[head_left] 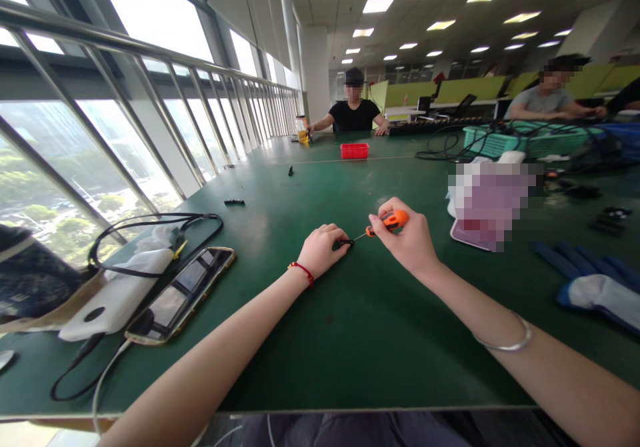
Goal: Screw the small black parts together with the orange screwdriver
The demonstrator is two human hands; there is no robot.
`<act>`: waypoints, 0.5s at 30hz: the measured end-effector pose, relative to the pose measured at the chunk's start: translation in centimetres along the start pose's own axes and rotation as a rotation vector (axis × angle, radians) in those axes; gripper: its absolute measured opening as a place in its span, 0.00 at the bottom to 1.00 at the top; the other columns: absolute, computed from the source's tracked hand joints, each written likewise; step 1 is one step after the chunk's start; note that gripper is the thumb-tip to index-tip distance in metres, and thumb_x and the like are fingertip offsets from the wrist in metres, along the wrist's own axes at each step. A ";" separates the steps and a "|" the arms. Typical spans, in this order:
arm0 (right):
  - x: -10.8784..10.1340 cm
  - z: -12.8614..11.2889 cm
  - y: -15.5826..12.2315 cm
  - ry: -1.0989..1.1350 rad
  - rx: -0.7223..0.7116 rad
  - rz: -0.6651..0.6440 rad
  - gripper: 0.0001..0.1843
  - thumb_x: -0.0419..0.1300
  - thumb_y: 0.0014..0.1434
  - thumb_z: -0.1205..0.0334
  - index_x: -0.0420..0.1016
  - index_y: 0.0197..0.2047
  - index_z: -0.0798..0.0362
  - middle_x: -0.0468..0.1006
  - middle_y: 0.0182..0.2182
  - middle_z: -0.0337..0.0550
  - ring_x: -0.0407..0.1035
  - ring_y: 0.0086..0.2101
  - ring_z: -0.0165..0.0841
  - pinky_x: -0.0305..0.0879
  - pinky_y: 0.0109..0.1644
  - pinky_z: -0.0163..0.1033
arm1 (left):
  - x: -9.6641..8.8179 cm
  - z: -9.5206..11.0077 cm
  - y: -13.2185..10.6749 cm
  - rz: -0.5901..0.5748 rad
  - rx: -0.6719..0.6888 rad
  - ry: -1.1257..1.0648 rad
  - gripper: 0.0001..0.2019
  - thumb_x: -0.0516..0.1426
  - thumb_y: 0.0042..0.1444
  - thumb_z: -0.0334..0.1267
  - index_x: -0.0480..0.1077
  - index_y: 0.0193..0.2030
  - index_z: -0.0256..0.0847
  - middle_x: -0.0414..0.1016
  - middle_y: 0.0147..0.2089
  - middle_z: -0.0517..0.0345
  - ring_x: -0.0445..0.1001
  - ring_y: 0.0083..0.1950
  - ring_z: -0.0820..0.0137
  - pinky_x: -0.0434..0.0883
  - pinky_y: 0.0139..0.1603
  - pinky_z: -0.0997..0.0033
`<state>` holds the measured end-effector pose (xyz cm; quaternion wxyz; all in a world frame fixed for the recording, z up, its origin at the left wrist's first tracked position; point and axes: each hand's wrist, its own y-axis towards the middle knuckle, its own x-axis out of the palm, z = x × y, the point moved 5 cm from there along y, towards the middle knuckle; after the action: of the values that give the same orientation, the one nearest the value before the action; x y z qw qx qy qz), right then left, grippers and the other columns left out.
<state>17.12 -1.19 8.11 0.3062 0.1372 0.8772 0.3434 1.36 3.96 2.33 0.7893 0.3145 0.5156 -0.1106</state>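
My left hand (325,250) rests on the green table (280,340), its fingers closed on a small black part (345,242) that they mostly cover. An orange and black screwdriver (387,222) is gripped in my right hand (407,243). Its thin metal shaft slants down to the left, and the tip meets the black part or lies right beside it; the exact contact is too small to make out. Farther off, a short black strip (234,202) and another little black piece (291,171) lie on the tabletop.
On the left lie a phone (183,295), a white power bank (117,293) and a looped black cable (155,217). To the right are a pixelated pink item (493,200) and blue-white gloves (600,293). A red tray (355,151) and a green basket (530,141) stand farther back, near two seated people.
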 end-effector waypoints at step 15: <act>-0.6 -0.9 -0.1 -0.111 -0.063 0.049 0.16 0.57 0.48 0.58 0.58 0.40 0.49 0.69 0.22 0.33 0.65 0.20 0.31 0.59 0.26 0.35 | 0.3 0.4 0.1 -0.018 0.094 0.093 0.08 0.54 0.56 0.36 0.74 0.38 0.42 0.74 0.40 0.56 0.70 0.43 0.66 0.67 0.46 0.66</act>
<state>16.99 -1.98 8.84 0.3499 0.1677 0.8441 0.3702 1.83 3.88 2.26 0.7479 0.3514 0.5487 -0.1271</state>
